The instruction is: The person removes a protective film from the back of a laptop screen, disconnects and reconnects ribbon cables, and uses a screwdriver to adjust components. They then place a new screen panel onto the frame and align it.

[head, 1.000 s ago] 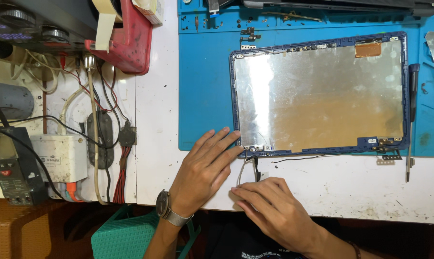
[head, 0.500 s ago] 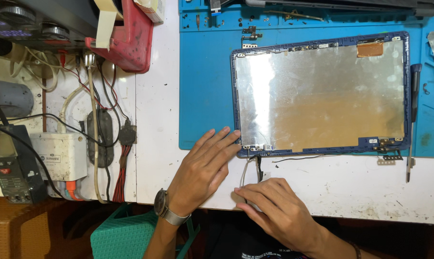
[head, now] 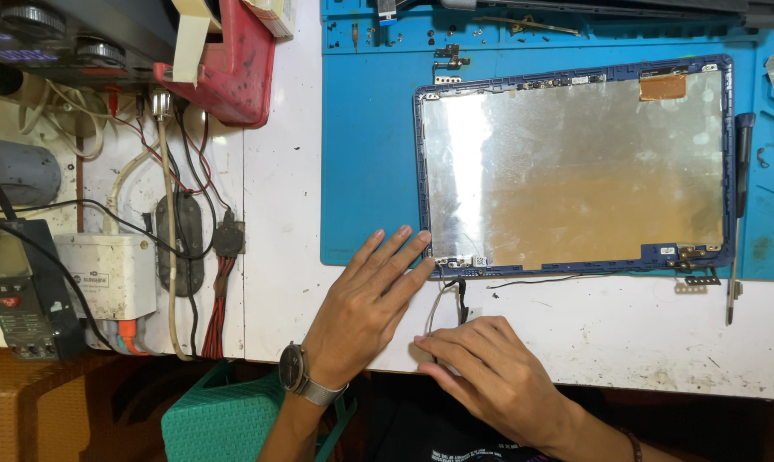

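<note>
Head view, left to right: left hand [head: 366, 312], flat and released, fingertips at laptop lid shell [head: 575, 167] corner on blue mat [head: 366, 128]; right hand [head: 490, 368] pinching thin cables [head: 447, 299] on bench [head: 626, 329]. Shell likely light, bendable; hold by frame edges.

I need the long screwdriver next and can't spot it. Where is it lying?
In the head view the screwdriver lies upright along the right edge of the blue-framed laptop lid, its tip toward the white table, far from both hands.
</note>
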